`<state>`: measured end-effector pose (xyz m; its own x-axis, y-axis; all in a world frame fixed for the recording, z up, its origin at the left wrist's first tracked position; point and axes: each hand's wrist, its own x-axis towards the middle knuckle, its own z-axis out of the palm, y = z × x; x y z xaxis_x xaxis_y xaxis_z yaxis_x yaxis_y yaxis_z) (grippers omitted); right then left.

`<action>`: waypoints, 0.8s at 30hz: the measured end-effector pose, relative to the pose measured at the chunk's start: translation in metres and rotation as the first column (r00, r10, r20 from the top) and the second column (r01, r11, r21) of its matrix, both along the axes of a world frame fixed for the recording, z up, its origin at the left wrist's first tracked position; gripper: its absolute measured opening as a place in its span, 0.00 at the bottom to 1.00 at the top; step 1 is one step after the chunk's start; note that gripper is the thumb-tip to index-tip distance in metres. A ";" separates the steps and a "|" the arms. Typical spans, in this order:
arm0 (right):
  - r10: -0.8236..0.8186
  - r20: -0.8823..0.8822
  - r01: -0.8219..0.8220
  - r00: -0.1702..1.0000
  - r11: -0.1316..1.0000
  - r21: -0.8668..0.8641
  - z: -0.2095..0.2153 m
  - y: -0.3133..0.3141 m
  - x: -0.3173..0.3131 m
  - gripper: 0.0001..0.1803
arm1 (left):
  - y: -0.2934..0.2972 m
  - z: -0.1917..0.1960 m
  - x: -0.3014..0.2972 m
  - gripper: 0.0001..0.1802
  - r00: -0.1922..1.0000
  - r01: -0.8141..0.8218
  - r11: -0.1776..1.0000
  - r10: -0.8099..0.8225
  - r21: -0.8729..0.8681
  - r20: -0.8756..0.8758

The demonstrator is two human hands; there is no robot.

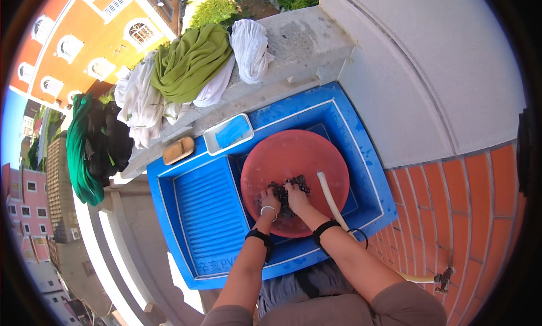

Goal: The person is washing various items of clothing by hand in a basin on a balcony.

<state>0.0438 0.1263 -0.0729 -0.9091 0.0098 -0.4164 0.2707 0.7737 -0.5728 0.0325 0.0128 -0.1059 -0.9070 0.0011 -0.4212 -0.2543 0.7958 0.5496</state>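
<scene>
A round red basin point(291, 151) sits in the deep side of a blue laundry sink point(370, 179). Down in the basin, a dark cloth with small light spots point(285, 206) is bunched between my hands. My left hand point(270, 202) closes on its left side; a bracelet and a black band circle that arm. On the other side, my right hand point(297, 198) has its fingers curled into the same cloth. Parts of the fingers are hidden in the folds. A pale hose point(330, 197) hangs over the basin's right side, close to my right hand.
Left of the basin is a ribbed washboard point(206, 213). A white tray with a blue item point(231, 131) and a wooden brush point(178, 150) lie along the far rim. Green cloth point(192, 60) and white cloth point(250, 49) rest on the ledge. A tap point(444, 279) is at right.
</scene>
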 end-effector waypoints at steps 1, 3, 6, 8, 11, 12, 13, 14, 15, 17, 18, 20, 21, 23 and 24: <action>-0.097 0.005 0.097 0.995 0.995 0.024 -0.023 0.009 0.001 0.18 | 0.008 0.003 -0.001 0.24 0.993 0.045 0.999 -0.045 -0.002 0.105; -0.169 -0.003 0.169 0.986 0.985 0.026 -0.033 0.013 -0.004 0.17 | 0.006 -0.003 -0.002 0.23 0.995 0.081 0.987 -0.072 -0.139 0.067; -0.300 0.015 0.299 0.954 0.953 0.040 -0.027 0.016 -0.010 0.12 | -0.022 -0.008 -0.005 0.20 0.987 -0.157 0.974 0.158 0.164 0.003; -0.433 -0.050 0.421 0.900 0.893 -0.159 -0.022 0.033 -0.008 0.04 | -0.028 0.026 -0.014 0.12 0.870 -0.472 0.551 0.417 0.689 0.262; -0.443 -0.124 0.404 0.888 0.880 -0.249 0.003 0.037 -0.009 0.08 | -0.066 0.038 -0.018 0.11 0.975 -0.083 0.653 0.210 0.753 -0.074; -0.378 -0.094 0.367 0.921 0.922 -0.120 0.003 0.040 -0.010 0.08 | -0.069 0.045 -0.022 0.11 0.977 -0.055 0.648 0.191 0.760 -0.092; -0.321 -0.044 0.321 0.946 0.947 0.010 0.001 0.042 -0.006 0.07 | -0.071 0.056 -0.022 0.13 0.970 0.193 0.878 -0.104 0.438 -0.220; -0.322 -0.059 0.323 0.945 0.946 0.002 0.022 0.038 -0.004 0.07 | -0.081 0.068 -0.019 0.15 0.890 0.410 0.912 -0.394 0.024 -0.228; -0.175 -0.139 0.164 0.975 0.983 -0.085 0.044 0.037 0.000 0.06 | -0.089 0.079 -0.018 0.15 0.886 0.411 0.911 -0.396 0.017 -0.242; -0.048 -0.248 0.015 0.967 0.991 -0.133 0.100 0.047 0.012 0.05 | -0.088 0.099 -0.018 0.16 0.924 0.361 0.907 -0.380 -0.216 -0.051; 0.155 -0.324 -0.169 0.933 0.986 -0.014 0.125 0.046 0.017 0.07 | -0.099 0.097 -0.020 0.19 0.936 0.304 0.911 -0.340 -0.277 -0.089; 0.340 -0.374 -0.313 0.863 0.941 0.131 0.139 0.052 0.026 0.09 | -0.101 0.115 -0.022 0.23 0.940 0.300 0.915 -0.332 -0.268 -0.081; 0.410 -0.298 -0.342 0.862 0.905 0.254 0.135 0.057 0.030 0.11 | -0.101 0.123 -0.024 0.27 0.948 0.291 0.920 -0.315 -0.261 -0.054; 0.385 -0.045 -0.349 0.922 0.876 0.333 0.131 0.070 0.037 0.20 | -0.090 0.152 -0.021 0.35 0.916 0.382 0.881 -0.402 -0.278 -0.017; 0.293 -0.032 -0.266 0.956 0.905 0.332 0.133 0.065 0.039 0.21 | -0.095 0.150 -0.021 0.38 0.877 0.478 0.819 -0.467 -0.316 0.117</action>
<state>0.0825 0.1915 0.0599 -0.9240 -0.1284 -0.3603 -0.0192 0.9564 -0.2914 0.0116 -0.0826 0.0444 -0.8162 0.2842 -0.5031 0.1861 0.9536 0.2367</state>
